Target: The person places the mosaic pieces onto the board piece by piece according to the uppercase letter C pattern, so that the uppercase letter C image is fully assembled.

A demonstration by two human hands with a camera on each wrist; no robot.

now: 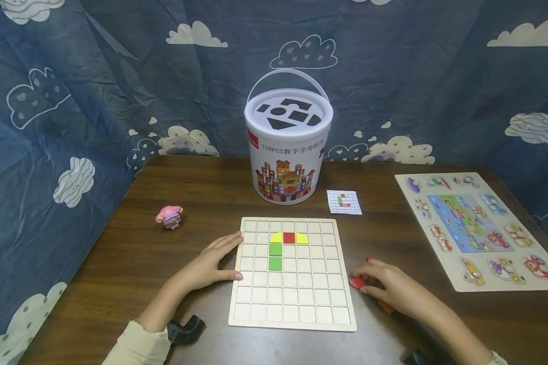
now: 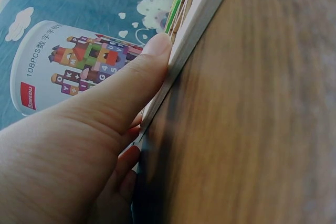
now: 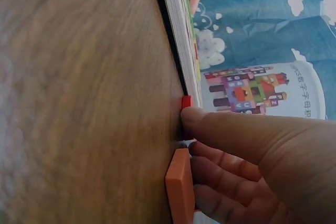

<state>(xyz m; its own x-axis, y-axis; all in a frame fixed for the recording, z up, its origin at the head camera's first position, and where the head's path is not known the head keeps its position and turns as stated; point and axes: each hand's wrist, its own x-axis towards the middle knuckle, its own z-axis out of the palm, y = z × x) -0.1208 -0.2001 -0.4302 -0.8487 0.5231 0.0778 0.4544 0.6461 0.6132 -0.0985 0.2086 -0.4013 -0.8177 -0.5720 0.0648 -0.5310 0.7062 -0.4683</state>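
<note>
A pale wooden grid board (image 1: 297,299) lies on the table. In its upper squares are two green squares (image 1: 275,256), a red square (image 1: 289,238) and two yellow quarter-round pieces (image 1: 303,238). My left hand (image 1: 210,263) rests along the board's left edge, thumb and fingers spread and touching it. Just off the right edge, my right hand (image 1: 395,289) pinches a red block (image 1: 357,282), its thumb on the block (image 3: 187,102) in the right wrist view. An orange-red block (image 3: 180,184) stands under those fingers, partly covered by the hand in the head view.
A white lidded bucket (image 1: 286,147) with shape holes stands behind the board. Beside it lies a small pattern card (image 1: 344,202). A wooden picture puzzle (image 1: 484,233) takes up the right side, and a pink figurine (image 1: 169,217) stands at left.
</note>
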